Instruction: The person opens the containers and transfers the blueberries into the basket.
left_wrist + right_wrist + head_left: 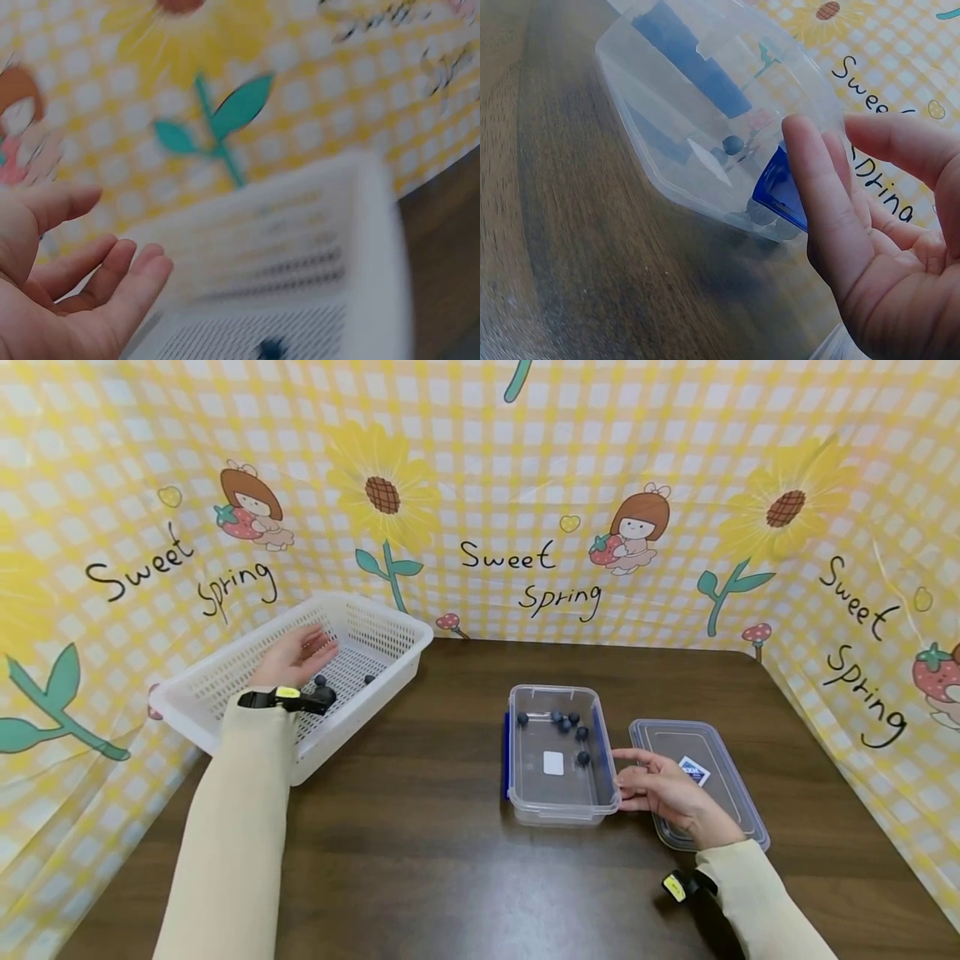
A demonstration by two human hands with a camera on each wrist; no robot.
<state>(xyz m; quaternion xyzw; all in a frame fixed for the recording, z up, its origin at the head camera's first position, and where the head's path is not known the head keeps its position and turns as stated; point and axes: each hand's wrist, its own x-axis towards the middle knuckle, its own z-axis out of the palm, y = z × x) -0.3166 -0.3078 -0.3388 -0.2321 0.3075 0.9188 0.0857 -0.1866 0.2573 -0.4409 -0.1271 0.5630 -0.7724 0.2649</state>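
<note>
My left hand [296, 656] is over the white perforated basket [356, 718], palm turned inward, fingers loosely bent with nothing between them. A couple of blueberries [321, 681] lie on the basket floor near it; one dark blueberry [271, 348] shows blurred in the left wrist view. My right hand [663, 789] is at the right side of a clear plastic container [525, 785], fingers extended with fingertips at its wall. In the right wrist view, a finger lies against the container's blue side latch [778, 186]. Several blueberries [567, 723] rest inside the container.
The container's clear lid [723, 793] with a blue label lies flat on the dark wooden table [420, 860], partly under my right hand. A yellow checked cloth [495, 468] hangs as a wall behind and on both sides.
</note>
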